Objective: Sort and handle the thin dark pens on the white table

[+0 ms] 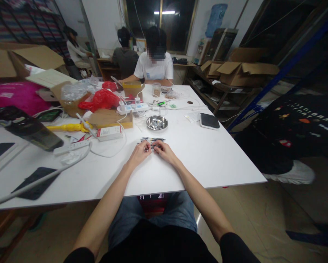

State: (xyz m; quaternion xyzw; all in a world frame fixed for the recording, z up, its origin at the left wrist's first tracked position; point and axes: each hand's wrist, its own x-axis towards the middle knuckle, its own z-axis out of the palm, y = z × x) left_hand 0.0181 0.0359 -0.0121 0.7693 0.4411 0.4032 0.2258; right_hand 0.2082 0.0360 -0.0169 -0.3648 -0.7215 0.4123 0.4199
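Both hands, the left hand and the right hand, rest close together on the white worktop, fingertips pinching a thin dark strip between them, with more strips lying just beyond

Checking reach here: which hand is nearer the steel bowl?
Right. The right hand lies just below the steel bowl; the left hand sits farther down-left of it.
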